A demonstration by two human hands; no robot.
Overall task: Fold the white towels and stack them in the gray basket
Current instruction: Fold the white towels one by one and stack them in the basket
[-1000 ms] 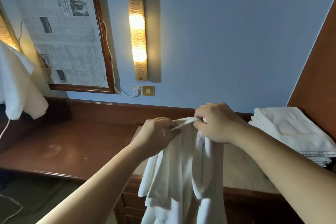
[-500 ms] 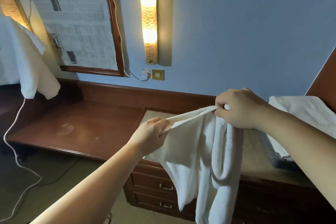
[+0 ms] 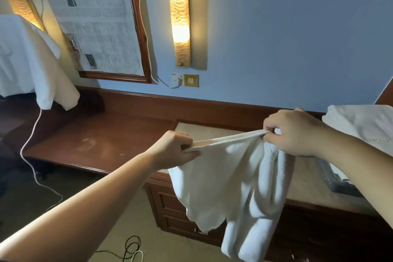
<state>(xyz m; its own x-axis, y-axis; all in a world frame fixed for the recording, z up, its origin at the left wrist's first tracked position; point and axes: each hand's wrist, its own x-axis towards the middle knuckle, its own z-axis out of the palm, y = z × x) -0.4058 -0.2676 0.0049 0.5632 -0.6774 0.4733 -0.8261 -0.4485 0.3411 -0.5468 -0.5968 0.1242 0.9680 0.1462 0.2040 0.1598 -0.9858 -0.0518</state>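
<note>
Now my left hand [image 3: 172, 151] and right hand [image 3: 292, 133] pinch the white towel [image 3: 229, 178] by its top hem, stretched sideways above the wooden dresser [image 3: 110, 144]; soft terry hangs down in folds.

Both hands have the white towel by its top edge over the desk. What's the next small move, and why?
Probably draw the hands farther apart to pull the edge taut. The left hand and right hand pinch the white terry towel along one edge, but its right part hangs bunched in folds below the right hand, so it isn't spread flat enough to fold.
</note>
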